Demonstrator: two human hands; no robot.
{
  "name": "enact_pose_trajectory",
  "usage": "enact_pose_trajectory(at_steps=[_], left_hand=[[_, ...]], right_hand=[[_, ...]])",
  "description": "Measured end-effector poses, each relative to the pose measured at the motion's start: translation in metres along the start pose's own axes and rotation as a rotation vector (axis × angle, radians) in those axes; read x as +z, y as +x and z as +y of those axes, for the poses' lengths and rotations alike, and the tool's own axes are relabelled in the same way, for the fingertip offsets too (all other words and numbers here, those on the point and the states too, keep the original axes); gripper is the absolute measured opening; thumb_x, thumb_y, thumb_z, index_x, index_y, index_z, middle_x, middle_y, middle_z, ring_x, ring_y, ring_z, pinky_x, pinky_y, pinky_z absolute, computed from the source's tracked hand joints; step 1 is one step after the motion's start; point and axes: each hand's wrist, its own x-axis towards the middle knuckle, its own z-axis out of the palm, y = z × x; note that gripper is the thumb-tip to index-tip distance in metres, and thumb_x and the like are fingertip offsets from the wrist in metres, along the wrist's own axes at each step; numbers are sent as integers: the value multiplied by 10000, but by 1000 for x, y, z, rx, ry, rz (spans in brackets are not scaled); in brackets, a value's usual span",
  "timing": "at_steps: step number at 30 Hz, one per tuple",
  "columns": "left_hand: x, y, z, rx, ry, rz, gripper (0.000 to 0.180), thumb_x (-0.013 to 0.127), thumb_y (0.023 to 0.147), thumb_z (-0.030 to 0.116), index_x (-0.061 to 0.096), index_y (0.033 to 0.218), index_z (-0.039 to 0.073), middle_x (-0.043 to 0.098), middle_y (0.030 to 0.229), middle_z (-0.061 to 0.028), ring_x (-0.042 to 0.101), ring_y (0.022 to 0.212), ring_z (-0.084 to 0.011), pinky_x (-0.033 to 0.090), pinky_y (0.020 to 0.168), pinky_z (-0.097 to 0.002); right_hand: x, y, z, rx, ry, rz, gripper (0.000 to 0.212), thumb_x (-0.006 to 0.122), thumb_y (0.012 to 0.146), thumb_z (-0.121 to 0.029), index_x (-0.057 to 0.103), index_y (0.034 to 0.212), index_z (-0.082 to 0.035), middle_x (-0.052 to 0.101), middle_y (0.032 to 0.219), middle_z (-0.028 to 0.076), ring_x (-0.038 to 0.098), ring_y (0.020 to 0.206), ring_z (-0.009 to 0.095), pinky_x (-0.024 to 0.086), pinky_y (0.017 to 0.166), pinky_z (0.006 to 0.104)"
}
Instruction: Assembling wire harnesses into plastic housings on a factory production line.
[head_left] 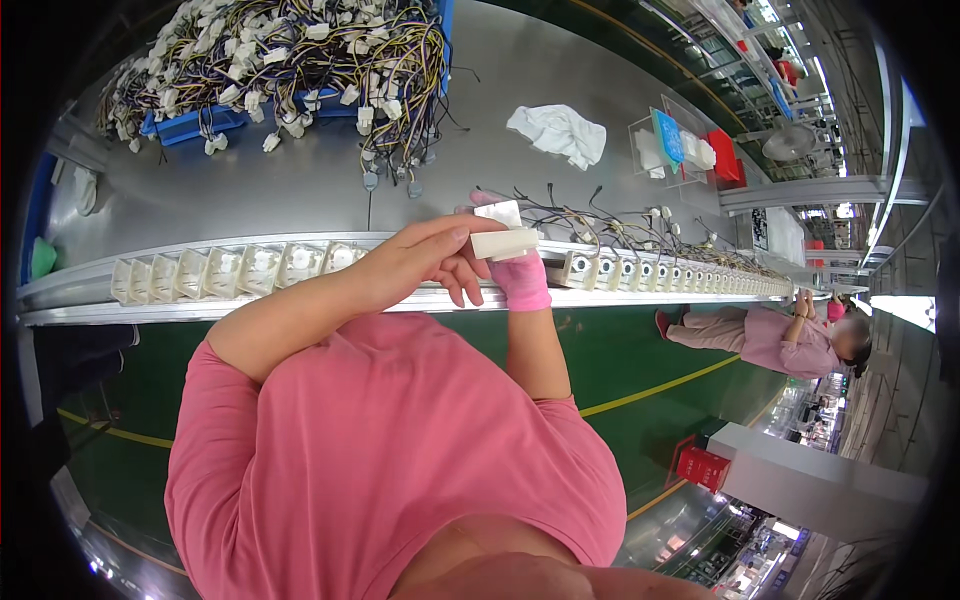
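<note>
My bare left hand reaches across my front, its fingers bent at the left end of a white rectangular plastic piece. My right hand, in a pink glove, is closed around the same piece from behind and below. Just above it a second white, squarish part shows against the glove; I cannot tell whether the two are joined. Under my hands runs a metal rail. To the left on it stands a row of white open plastic housings; to the right, a row of housings with dark round centres.
A blue bin overflows with wire harnesses at the back left. A white cloth lies on the grey table. Loose wires trail behind the right row. Another person stands farther along the rail.
</note>
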Motion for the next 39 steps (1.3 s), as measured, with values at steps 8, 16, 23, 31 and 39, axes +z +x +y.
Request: enact_pose_trajectory(at_steps=[8,16,23,31,39], left_hand=[[0,1,-1,-2,6,6,428,217,960,261,353,1278,10,537,934,-125,596,770,-207,482,660,-283],[-3,-6,0,23,114,29,396,310,948,246,368,1265,17,551,939,-121,605,758,-194,486,637,-273],[-31,-20,-7,-33,-268,97,268,412,913,149,455,1134,5,592,910,-149,623,737,-229,498,622,-283],[-53,-39,-13,-55,-283,144,254,466,894,199,556,1011,-9,611,904,-91,605,780,-156,487,658,-262],[-87,-71,-2,200,313,584,246,462,890,202,574,1025,29,602,909,-62,548,854,-126,434,753,-272]], right_hand=[[-8,2,2,10,-27,7,548,621,769,-121,381,1245,4,542,1117,118,550,974,184,439,831,279],[4,2,1,5,28,-22,594,647,722,-131,382,1235,7,541,1106,129,540,1007,218,424,868,313],[8,-12,-13,-264,155,89,781,673,549,-177,351,1238,-1,387,1252,163,366,1181,353,273,1008,443],[38,-5,-37,-295,144,-89,741,579,478,-143,380,1164,57,469,954,119,487,937,276,394,861,385],[69,-18,-21,-263,-1141,14,579,574,574,-48,447,1138,-24,529,1042,104,527,964,202,417,835,287]])
